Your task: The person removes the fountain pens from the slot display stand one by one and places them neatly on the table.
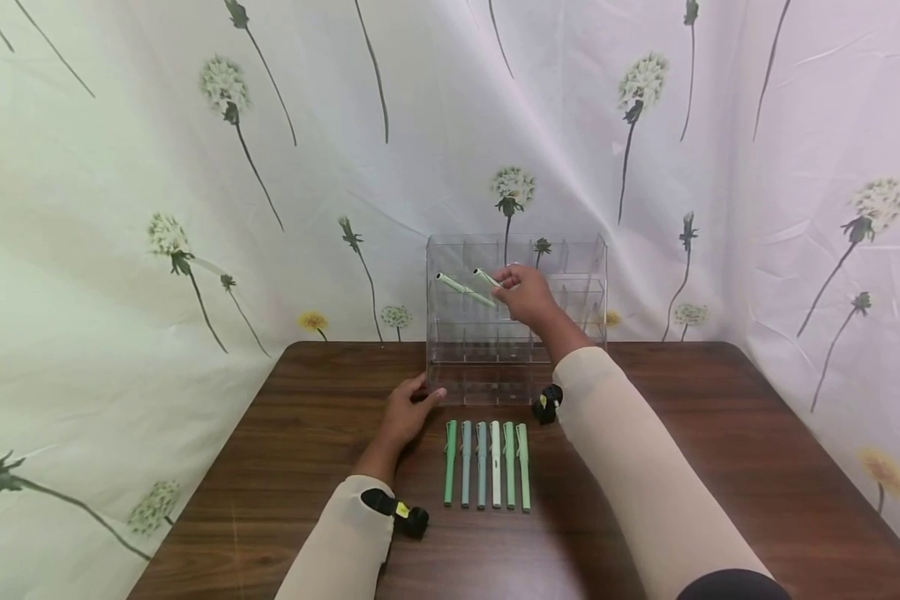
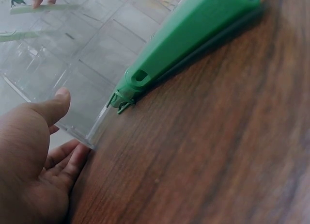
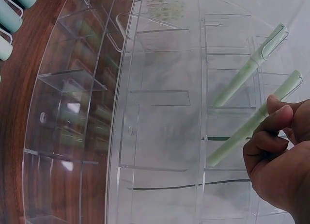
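A clear plastic organizer with tiered compartments stands at the back of the table. My right hand pinches a pale green pen by its upper part, cap end up, tilted at an upper-tier compartment. Left of it, another pale green pen leans in the organizer. My left hand holds the organizer's lower left corner, thumb on one side and fingers on the other. In front of the organizer lies a row of capped pens, from a green pen through blue-grey and a white pen to light green.
The brown wooden table reaches back to a hanging cloth printed with dandelions, which also runs along both sides. The pen row lies close to the organizer's front, between both forearms.
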Available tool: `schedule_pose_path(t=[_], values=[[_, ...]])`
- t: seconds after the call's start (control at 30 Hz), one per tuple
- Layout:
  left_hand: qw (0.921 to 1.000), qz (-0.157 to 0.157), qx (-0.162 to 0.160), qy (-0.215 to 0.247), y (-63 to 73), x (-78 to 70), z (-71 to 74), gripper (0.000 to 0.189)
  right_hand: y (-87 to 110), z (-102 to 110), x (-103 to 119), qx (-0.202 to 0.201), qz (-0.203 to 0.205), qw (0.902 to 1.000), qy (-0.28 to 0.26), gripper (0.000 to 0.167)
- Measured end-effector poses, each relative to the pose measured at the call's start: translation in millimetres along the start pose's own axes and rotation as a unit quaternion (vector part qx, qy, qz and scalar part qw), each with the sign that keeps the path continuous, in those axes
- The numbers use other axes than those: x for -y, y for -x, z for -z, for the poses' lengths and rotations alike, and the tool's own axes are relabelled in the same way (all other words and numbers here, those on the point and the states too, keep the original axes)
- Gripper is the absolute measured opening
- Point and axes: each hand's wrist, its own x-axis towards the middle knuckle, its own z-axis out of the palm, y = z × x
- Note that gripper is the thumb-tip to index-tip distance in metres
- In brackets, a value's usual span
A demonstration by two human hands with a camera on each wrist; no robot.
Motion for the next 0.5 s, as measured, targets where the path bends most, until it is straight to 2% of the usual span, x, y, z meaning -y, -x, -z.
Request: schedule_pose_path(t=[0.5], values=[[0.9999,-0.005,0.006,0.009,-1.0,2.4,0.4,0.062,-4.0,7.3,11.3,-0.023,0.01,0.9994,0.023,0.024]])
